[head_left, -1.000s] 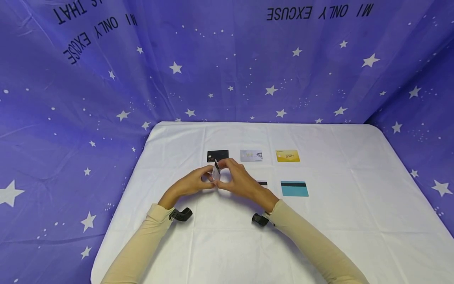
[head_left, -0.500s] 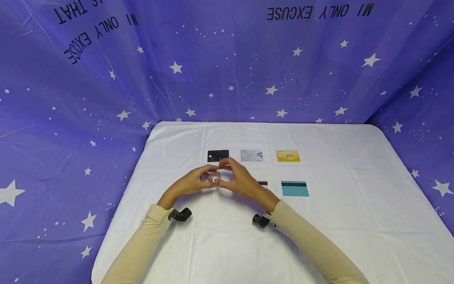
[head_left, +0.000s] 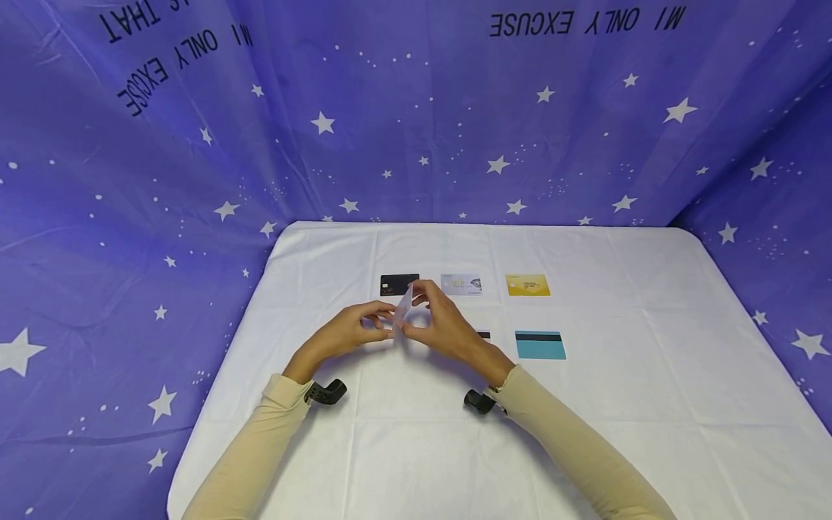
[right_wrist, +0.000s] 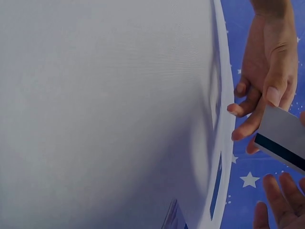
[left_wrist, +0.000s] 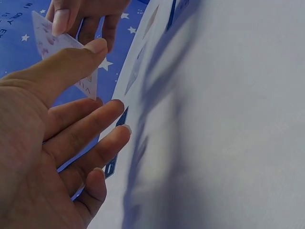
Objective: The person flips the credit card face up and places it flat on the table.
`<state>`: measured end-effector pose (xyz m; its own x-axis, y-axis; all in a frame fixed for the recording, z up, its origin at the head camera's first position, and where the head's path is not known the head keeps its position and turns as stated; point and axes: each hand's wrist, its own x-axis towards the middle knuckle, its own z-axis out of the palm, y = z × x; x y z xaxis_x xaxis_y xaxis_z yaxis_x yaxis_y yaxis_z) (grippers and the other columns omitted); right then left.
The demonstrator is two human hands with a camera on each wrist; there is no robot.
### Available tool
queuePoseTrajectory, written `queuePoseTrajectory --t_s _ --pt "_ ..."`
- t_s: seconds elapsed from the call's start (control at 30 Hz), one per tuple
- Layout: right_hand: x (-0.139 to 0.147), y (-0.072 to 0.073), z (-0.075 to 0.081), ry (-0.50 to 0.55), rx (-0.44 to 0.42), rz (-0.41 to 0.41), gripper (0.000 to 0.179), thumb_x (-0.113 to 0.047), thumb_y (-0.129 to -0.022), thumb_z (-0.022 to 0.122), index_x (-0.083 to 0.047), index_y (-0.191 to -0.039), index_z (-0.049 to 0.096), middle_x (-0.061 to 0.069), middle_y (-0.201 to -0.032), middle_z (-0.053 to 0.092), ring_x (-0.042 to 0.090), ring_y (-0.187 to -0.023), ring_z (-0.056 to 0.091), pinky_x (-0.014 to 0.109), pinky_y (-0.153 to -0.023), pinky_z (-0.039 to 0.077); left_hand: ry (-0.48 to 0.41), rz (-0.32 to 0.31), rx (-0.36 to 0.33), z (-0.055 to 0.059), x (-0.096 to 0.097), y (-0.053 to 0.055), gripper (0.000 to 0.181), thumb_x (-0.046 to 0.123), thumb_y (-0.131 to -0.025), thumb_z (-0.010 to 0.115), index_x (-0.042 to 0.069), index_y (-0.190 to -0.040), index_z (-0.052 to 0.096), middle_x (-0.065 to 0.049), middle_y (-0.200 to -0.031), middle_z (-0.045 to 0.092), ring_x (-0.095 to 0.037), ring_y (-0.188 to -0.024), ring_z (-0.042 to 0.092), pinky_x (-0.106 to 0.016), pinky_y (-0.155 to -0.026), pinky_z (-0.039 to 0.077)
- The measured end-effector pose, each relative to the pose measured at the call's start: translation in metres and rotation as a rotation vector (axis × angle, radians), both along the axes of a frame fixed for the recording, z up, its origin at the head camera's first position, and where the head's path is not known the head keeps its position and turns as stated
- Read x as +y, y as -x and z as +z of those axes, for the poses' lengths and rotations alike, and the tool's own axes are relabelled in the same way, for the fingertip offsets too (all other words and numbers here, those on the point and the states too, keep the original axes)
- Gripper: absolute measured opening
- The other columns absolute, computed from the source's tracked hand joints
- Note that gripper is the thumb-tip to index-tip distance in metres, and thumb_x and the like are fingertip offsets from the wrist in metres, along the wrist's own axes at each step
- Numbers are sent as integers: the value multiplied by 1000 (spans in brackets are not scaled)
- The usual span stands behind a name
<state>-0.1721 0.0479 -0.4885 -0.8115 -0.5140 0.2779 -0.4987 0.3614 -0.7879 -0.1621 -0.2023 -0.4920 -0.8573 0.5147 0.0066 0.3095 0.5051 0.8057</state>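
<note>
Two hands meet in the head view, the left hand (head_left: 347, 334) and the right hand (head_left: 451, 332) pinching one pale card (head_left: 404, 306) tilted on edge above the white tablecloth (head_left: 682, 361), near a black card (head_left: 396, 285). Rightward lie a silver card (head_left: 463, 284), a yellow card (head_left: 528, 285), a blue card (head_left: 540, 345) and a mostly hidden striped card (head_left: 484, 335). In the left wrist view, the right thumb presses the pale card's printed face. The right wrist view shows its dark-striped back, the left thumb at one corner.
</note>
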Motion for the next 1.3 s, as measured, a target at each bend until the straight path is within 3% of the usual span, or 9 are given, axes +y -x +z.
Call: queuePoseTrajectory --t_s 0.3,0.57,0.7,1.0,1.3 --pt "3 -2 -1 -35 15 -58 79 -28 -88 84 -5 -150 41 11 -131 58 27 -118 61 52 -103 47 2 14 17 0 -4 -1 50 18 -94 82 9 -140 67 -8 -123 76 -23 -102 70 -47 -95 54" --pt "7 -3 -1 -72 29 -101 77 -34 -87 83 -8 -149 44 8 -133 57 23 -117 61 51 -104 42 12 57 -18 1 -9 -1 49 28 -93 83 17 -139 69 -2 -121 76 -18 -100 70 -44 -94 53" --pt "10 -2 -2 -92 29 -106 72 -35 -88 82 -10 -146 46 8 -135 57 23 -118 60 51 -107 41 11 65 -16 0 -11 -1 49 28 -93 84 17 -138 69 -1 -120 77 -17 -99 70 -39 -92 53" --pt "15 0 -6 -142 10 -109 63 -35 -89 83 -9 -139 54 7 -127 63 25 -117 62 52 -110 40 12 67 7 -3 -17 -1 47 28 -93 83 19 -137 70 -2 -118 77 -19 -100 71 -46 -96 54" --pt "17 0 -6 -221 6 -100 61 -35 -88 83 -7 -137 60 7 -124 67 29 -116 65 53 -108 38 17 87 -12 -2 -23 -3 48 27 -94 82 18 -139 69 -6 -119 76 -21 -104 71 -45 -96 54"
